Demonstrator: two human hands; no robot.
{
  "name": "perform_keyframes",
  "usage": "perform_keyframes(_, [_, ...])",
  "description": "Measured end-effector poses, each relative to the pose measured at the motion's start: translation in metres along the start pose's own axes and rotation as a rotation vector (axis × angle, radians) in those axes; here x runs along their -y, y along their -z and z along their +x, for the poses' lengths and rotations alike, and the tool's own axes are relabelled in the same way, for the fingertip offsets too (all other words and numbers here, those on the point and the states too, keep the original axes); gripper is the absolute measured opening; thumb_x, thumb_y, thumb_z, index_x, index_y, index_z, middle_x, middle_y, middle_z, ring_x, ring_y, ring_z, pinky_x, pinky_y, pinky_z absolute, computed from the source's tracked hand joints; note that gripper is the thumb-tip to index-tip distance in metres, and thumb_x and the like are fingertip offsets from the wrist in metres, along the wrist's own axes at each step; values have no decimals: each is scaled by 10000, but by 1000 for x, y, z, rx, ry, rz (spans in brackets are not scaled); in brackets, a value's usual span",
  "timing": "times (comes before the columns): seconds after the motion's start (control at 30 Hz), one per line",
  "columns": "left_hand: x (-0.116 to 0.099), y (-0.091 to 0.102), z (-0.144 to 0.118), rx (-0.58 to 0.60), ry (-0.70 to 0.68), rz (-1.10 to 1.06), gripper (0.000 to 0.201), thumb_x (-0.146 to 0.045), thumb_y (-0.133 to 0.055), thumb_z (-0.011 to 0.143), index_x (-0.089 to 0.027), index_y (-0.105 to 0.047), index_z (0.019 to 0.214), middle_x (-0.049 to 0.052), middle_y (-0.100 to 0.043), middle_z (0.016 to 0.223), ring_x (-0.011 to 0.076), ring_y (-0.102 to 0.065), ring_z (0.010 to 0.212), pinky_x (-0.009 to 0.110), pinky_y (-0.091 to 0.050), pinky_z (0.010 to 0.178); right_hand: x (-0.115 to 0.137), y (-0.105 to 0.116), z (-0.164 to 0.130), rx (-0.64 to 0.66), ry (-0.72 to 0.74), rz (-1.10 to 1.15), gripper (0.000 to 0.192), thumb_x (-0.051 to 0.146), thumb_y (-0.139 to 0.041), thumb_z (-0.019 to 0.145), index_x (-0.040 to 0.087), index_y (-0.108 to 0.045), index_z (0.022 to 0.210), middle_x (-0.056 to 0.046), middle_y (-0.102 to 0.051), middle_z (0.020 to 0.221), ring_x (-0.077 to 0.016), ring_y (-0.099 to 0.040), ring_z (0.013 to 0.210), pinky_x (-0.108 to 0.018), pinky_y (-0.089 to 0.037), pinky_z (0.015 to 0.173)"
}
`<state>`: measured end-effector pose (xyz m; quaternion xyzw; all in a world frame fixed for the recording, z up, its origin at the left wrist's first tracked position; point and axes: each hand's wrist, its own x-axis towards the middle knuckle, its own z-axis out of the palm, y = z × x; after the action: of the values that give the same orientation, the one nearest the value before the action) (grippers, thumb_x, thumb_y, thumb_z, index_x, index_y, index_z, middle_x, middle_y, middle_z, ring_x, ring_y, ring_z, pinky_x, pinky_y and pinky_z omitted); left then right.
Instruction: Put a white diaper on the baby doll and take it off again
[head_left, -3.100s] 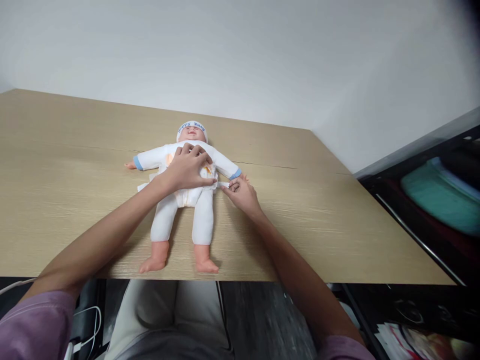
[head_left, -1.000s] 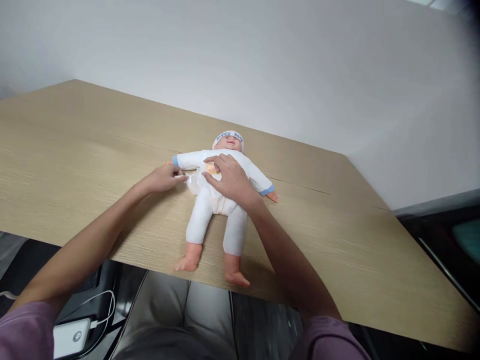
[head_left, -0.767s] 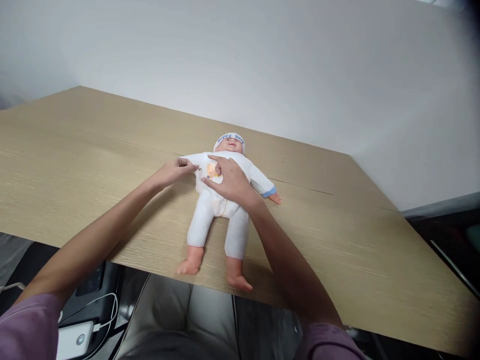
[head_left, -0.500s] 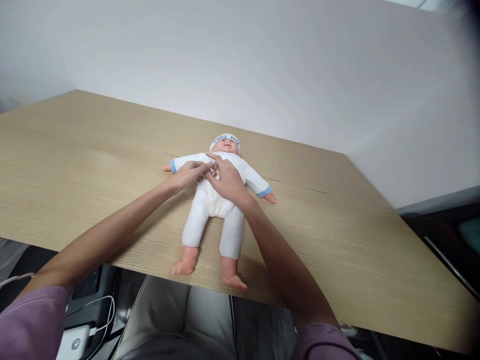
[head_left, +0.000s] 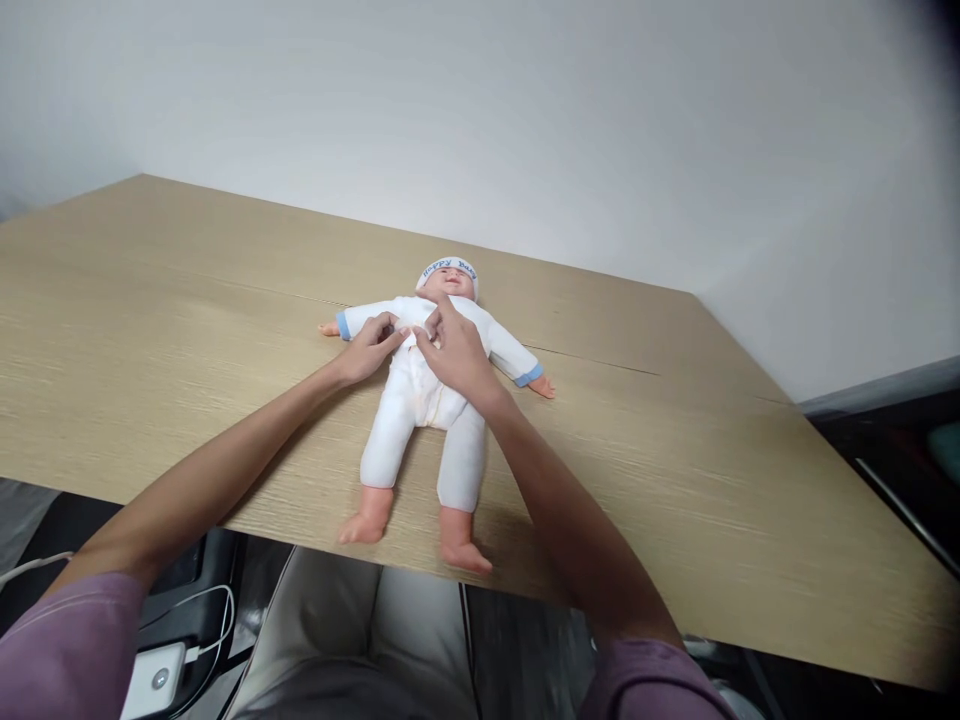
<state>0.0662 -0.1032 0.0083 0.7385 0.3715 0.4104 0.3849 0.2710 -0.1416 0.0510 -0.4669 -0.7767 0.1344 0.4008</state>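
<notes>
Hands meet on the chest of a baby doll (head_left: pixel 420 390) lying face-up near the front edge of the wooden worktop (head_left: pixel 675 480); left hand (head_left: pixel 369 348) and right hand (head_left: pixel 454 352) each pinch the white romper's front, apparently fastening it. Closing it likely calls for fine fingertip alignment. Doll wears a lettered cap, blue cuffs; feet bare.

One doll (head_left: pixel 420 395), two hands, one table (head_left: pixel 675 450), one power bank (head_left: pixel 154 680)
</notes>
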Motion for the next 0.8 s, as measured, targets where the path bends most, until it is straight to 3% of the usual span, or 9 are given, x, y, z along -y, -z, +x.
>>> perform_keyframes(0.1, [1, -2, -2, -64, -21, 109, 422, -649, -602, 1075, -245, -554, 966, 9, -547, 857, 224, -506, 835, 378, -448, 807, -1, 0, 1, -60, 4, 23, 675, 103, -575, 1013, 279, -516, 1661, -32, -659, 1037, -229, -612, 912, -398, -577, 928])
perform_keyframes(0.2, [-9, -3, -7, -204, -30, 303, 287, -522, -528, 1120, -242, -561, 1062, 85, -647, 1045, 280, -588, 1043, 460, -489, 1002, 4, 4, 1, -128, 0, 24, 663, 61, -507, 1009, 278, -541, 1635, -73, -651, 1141, -239, -616, 969, -435, -594, 971])
perform_keyframes(0.3, [-38, -3, -21, -322, -38, 409, 242, -440, -443, 1167, -235, -571, 1150, 158, -681, 1287, 323, -605, 1200, 531, -457, 1121, 18, 15, -9, -262, -34, 22, 552, 53, -444, 1011, 266, -629, 1485, -90, -630, 1150, -244, -615, 961, -446, -611, 949])
perform_keyframes(0.37, [-65, -5, -36, -345, -86, 409, 275, -465, -431, 1193, -238, -587, 1183, 150, -701, 1323, 320, -628, 1183, 522, -464, 1105, 33, 27, -25, -339, -48, 37, 410, 93, -472, 1026, 268, -668, 1340, -83, -613, 1116, -235, -612, 916, -425, -631, 880])
perform_keyframes(0.43, [-91, -8, -56, -298, -148, 413, 304, -498, -450, 1203, -247, -614, 1154, 110, -742, 1231, 302, -648, 1106, 492, -479, 1050, 49, 38, -51, -349, -34, 78, 222, 165, -545, 1046, 269, -666, 1200, -77, -612, 1099, -224, -629, 899, -390, -649, 794])
perform_keyframes(0.5, [-110, -13, -79, -170, -176, 453, 323, -503, -473, 1199, -248, -635, 1085, 80, -761, 1089, 294, -648, 1010, 479, -481, 982, 63, 47, -83, -272, -20, 147, 72, 242, -624, 1051, 270, -636, 1116, -79, -638, 1112, -226, -677, 930, -362, -662, 726])
perform_keyframes(0.57, [-117, -17, -98, 7, -165, 503, 321, -501, -507, 1182, -246, -648, 1046, 72, -762, 1002, 301, -642, 959, 484, -475, 940, 69, 51, -114, -131, -43, 202, 97, 295, -683, 1044, 274, -615, 1110, -76, -683, 1128, -229, -727, 942, -350, -671, 692])
perform_keyframes(0.67, [-110, -18, -115, 195, -151, 515, 256, -492, -597, 1130, -246, -661, 1093, 78, -781, 1058, 316, -648, 1004, 500, -472, 976, 65, 51, -149, 43, -123, 133, 106, 298, -703, 1045, 278, -617, 1103, -45, -745, 1055, -218, -757, 855, -373, -667, 738])
perform_keyframes(0.8, [-88, -17, -112, 191, -149, 492, 281, -528, -679, 1071, -251, -630, 1059, 71, -768, 1057, 310, -635, 999, 484, -475, 964, 49, 44, -158, 27, -168, -72, 69, 294, -701, 1066, 264, -642, 1045, -41, -779, 956, -247, -767, 863, -397, -610, 813])
